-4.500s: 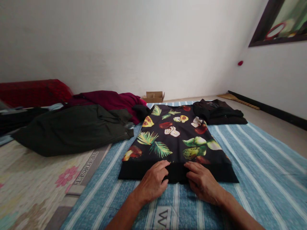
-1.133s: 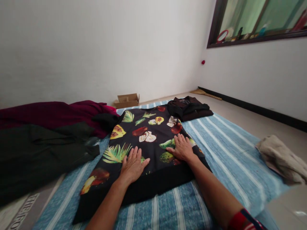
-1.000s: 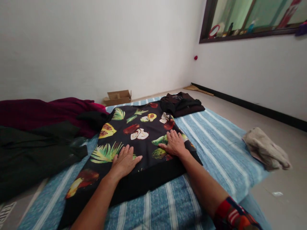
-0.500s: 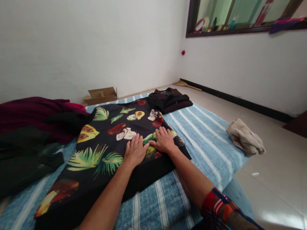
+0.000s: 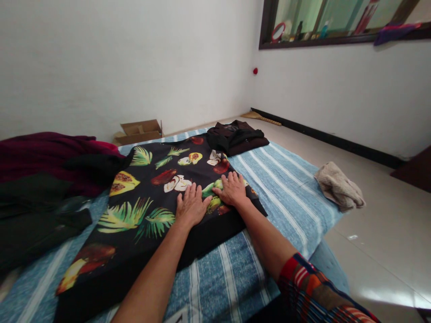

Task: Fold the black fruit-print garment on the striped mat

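Observation:
A black sweatshirt [image 5: 153, 195] printed with fruit and palm leaves lies spread on a blue striped bedsheet [image 5: 279, 179]. Its plain black hem band faces me. My left hand [image 5: 191, 205] rests flat on the print near the hem, fingers outstretched. To its right, my right hand [image 5: 231, 189] also lies flat on the fabric, fingers stretched and slightly spread. Both palms face down, with the thumbs pointing toward each other. Neither hand grips the cloth.
A folded dark garment [image 5: 237, 137] lies beyond the sweatshirt. Maroon and dark clothes [image 5: 50, 157] are heaped at left. A beige cloth [image 5: 338, 186] sits at the bed's right edge. Behind stands an open cardboard box [image 5: 141, 132]; a broom [image 5: 262, 118] lies by the wall.
The view has shifted slightly. Both hands stay flat on the sweatshirt in nearly the same places, and the garments lie as before.

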A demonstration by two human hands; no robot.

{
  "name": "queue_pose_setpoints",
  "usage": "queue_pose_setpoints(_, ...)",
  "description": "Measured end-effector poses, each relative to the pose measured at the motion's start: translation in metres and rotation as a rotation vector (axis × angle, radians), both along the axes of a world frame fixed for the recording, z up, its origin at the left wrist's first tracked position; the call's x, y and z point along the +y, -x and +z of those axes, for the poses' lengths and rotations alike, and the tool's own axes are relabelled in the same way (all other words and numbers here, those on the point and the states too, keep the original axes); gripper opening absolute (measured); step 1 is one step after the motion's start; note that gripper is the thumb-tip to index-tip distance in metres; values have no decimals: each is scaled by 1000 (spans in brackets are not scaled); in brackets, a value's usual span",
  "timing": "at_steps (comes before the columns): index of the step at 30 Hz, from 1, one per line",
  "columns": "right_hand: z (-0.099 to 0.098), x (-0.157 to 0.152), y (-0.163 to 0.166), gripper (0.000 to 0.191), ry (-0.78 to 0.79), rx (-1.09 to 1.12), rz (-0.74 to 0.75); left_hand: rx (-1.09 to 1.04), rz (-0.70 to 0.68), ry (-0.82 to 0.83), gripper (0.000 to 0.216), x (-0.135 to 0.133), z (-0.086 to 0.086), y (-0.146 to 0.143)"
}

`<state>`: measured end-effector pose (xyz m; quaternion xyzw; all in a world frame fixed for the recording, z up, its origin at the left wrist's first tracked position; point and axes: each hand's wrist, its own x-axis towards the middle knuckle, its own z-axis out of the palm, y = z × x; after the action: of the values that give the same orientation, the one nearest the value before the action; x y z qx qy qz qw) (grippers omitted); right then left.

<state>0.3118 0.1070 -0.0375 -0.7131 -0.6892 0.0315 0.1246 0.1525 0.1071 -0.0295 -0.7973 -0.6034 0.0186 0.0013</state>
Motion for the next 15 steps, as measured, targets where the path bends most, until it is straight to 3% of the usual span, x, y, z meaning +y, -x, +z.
queue_pose_setpoints(15,0,0,-1,76,46,9,-62,-11,21,11,74,-1,-1,-1)
